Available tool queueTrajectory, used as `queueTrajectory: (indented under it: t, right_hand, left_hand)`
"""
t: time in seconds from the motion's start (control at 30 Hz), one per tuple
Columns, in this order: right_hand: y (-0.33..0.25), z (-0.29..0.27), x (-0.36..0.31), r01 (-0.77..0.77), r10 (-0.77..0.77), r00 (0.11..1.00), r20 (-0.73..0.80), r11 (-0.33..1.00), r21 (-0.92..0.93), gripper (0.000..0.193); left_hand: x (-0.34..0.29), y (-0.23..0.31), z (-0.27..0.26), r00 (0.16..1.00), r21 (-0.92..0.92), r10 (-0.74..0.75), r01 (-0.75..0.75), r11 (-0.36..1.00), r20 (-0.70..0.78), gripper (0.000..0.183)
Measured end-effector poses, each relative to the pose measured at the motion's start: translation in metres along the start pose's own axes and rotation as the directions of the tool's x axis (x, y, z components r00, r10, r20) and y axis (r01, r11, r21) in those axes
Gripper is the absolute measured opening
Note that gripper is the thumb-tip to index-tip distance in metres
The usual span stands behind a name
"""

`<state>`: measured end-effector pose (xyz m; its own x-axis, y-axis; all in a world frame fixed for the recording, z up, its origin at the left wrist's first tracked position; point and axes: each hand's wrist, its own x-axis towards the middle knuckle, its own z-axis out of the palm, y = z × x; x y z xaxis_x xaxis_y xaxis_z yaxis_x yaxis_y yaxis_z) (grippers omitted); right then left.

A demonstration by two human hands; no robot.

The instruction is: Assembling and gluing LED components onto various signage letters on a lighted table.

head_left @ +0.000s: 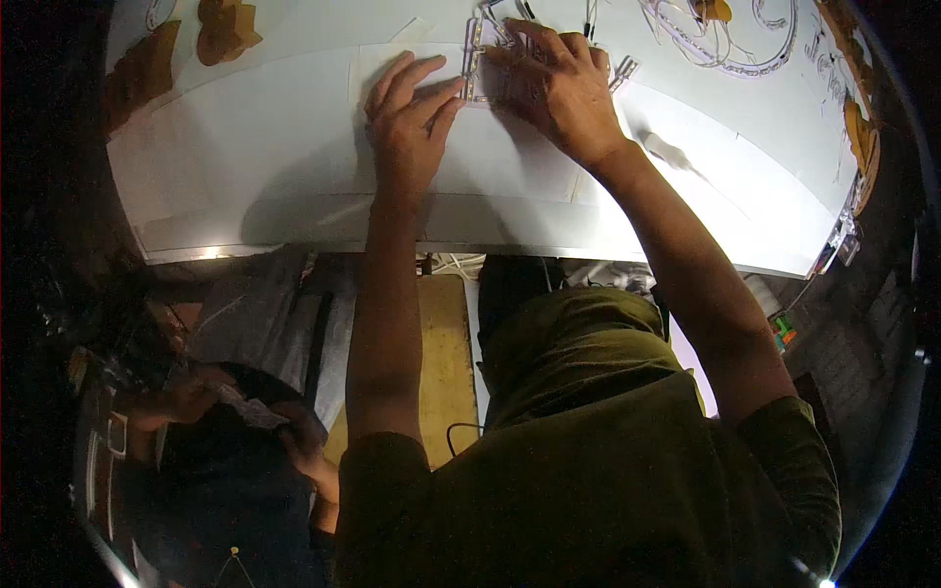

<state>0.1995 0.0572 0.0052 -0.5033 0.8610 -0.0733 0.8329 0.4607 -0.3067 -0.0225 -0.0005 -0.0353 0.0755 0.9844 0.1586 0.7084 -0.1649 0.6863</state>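
On the white table, a small flat shape edged with LED strip (471, 73) lies at the far middle. My left hand (407, 122) rests beside it with fingers spread, its fingertips on the table and against the strip's left edge. Over the shape bends my right hand (573, 93), fingers curled down onto the strip and covering much of it. Exactly how those fingertips grip is hard to see in the shadow. A short further piece of LED strip (623, 71) shows just right of the right hand. Thin wires run off behind it.
The white table (294, 157) has a curved-looking near edge. A white tube-like object (667, 150) lies right of my forearm. Curled LED strip (745, 67) and brown pieces (227, 31) lie farther back. At lower left, another person's hands (304, 436) hold crumpled clear plastic (250, 407).
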Motion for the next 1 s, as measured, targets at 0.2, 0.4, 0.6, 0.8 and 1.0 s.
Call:
queueTrajectory:
  t: [0.2,0.4,0.6,0.8,1.0]
  right_hand:
    - [0.000,0.001,0.000,0.021,-0.021,1.000,0.000,1.000,-0.018,0.056]
    - [-0.002,0.000,0.000,0.018,-0.019,1.000,-0.022,1.000,-0.026,0.057]
    - [-0.001,0.001,-0.001,0.018,-0.019,0.999,-0.030,1.000,-0.016,0.056]
    - [-0.003,-0.002,0.000,-0.004,0.005,1.000,0.008,1.000,-0.010,0.059]
    - [-0.001,0.001,-0.001,0.006,-0.006,1.000,0.006,0.999,-0.032,0.056]
  left_hand:
    - [-0.001,0.003,0.000,1.000,0.012,-0.014,0.014,1.000,-0.019,0.022]
    - [-0.001,0.001,-0.002,0.999,0.010,-0.039,0.039,0.999,0.035,0.028]
    - [0.004,0.014,-0.005,0.992,-0.013,-0.105,0.106,0.994,0.063,0.035]
    - [0.006,0.014,-0.008,0.994,0.099,-0.008,-0.003,0.995,0.107,0.041]
    - [0.006,0.012,-0.008,0.992,0.107,-0.010,-0.004,0.994,0.129,0.039]
